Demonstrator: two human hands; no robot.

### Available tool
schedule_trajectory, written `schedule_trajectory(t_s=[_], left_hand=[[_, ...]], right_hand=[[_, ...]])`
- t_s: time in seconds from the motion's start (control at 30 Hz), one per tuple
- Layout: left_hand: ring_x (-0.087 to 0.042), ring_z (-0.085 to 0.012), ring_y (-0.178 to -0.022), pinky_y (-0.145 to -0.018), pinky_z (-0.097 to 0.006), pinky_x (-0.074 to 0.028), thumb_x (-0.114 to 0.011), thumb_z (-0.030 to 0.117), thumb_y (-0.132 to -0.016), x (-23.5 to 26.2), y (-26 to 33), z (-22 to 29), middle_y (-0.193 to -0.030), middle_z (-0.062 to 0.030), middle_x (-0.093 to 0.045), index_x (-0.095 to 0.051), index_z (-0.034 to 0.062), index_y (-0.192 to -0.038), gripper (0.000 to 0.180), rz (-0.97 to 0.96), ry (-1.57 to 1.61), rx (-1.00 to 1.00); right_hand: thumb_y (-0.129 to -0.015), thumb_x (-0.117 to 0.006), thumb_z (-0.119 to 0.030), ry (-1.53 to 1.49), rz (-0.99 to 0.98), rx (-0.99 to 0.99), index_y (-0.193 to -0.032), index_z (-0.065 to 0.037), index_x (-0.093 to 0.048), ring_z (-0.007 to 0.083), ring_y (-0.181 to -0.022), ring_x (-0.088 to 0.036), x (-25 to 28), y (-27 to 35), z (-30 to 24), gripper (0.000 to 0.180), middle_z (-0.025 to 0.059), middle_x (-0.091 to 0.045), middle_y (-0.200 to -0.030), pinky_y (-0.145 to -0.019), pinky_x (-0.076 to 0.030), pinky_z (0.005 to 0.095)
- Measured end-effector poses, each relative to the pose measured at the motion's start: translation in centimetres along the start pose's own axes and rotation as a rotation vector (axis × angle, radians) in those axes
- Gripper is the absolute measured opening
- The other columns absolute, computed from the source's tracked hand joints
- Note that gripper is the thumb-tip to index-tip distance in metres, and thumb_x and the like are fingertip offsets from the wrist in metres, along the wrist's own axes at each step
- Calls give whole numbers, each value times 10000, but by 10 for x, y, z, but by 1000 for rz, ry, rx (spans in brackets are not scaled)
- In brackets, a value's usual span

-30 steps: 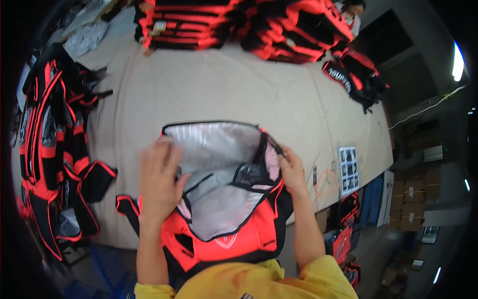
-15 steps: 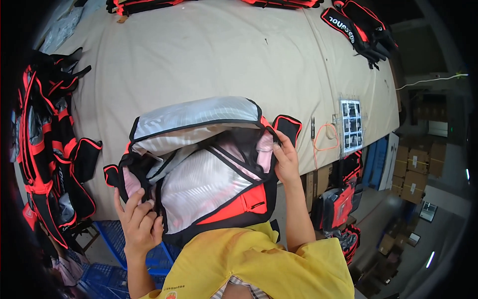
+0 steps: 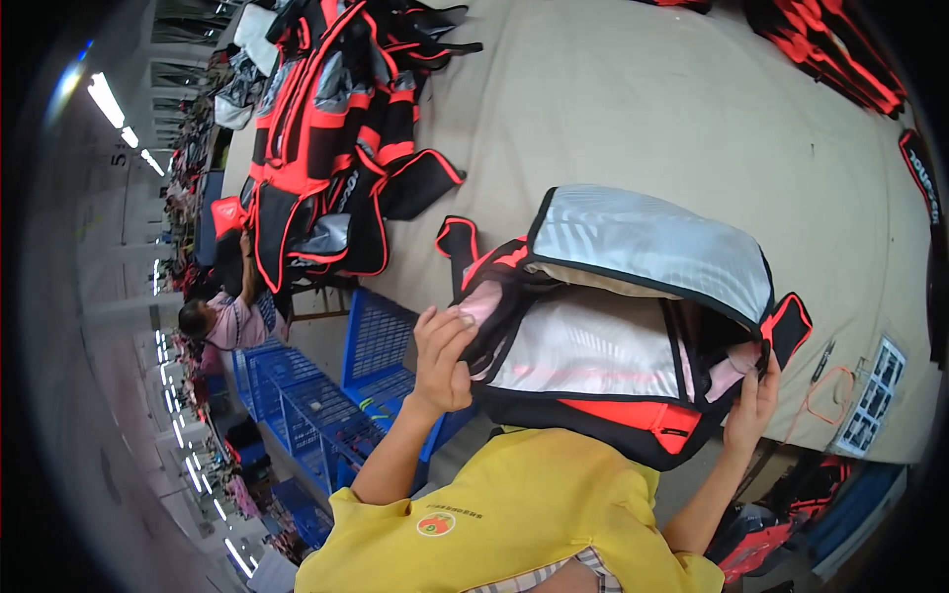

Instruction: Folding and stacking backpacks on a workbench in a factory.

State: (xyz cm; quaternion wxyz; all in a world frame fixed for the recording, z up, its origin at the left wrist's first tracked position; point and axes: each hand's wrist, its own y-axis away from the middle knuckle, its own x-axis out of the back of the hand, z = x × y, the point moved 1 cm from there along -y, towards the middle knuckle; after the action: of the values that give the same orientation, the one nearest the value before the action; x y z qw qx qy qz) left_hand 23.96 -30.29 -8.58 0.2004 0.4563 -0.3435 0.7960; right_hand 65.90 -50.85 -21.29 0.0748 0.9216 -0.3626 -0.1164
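A black and red bag with a shiny silver lining lies at the near edge of the beige table, its mouth open toward me. My left hand grips the bag's left rim near a pink patch. At the bag's right side, my right hand holds the edge below a red-trimmed flap. My yellow shirt fills the bottom of the view.
A heap of black and red bags lies at the table's far left, with more bags along the far right edge. Blue plastic crates stand on the floor at left, near a seated person. A printed sheet lies at the table's right.
The view has swung left, showing the aisle and crates. My left hand rose from the bag's lower left corner to its upper left rim. The right hand kept its hold.
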Motion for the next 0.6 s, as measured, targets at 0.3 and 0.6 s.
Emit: schedule_trajectory(t_s=[0.3,0.6], left_hand=[[-587,-421,-1287,-1136,-578,-387,-470,104,-894,5,-1,-3,-1275,-208,-658,-673,-47,-1214,408,-23,-21,24],[-480,-386,-1441,-1207,-466,-349,-369,133,-1068,-5,-34,-15,-1500,-244,-533,-536,-64,-1443,456,-25,213,265]], right_hand=[[-1077,-576,-98,137,-24,13,-1539,4,-475,113,-1179,-590,-8,4,-7,483,65,-589,-1421,-968,-466,248],[-1103,-546,-114,-71,-41,-164,-1500,-37,-494,77,-1047,-636,-19,-19,-50,407,40,-657,-1308,-819,-536,224]])
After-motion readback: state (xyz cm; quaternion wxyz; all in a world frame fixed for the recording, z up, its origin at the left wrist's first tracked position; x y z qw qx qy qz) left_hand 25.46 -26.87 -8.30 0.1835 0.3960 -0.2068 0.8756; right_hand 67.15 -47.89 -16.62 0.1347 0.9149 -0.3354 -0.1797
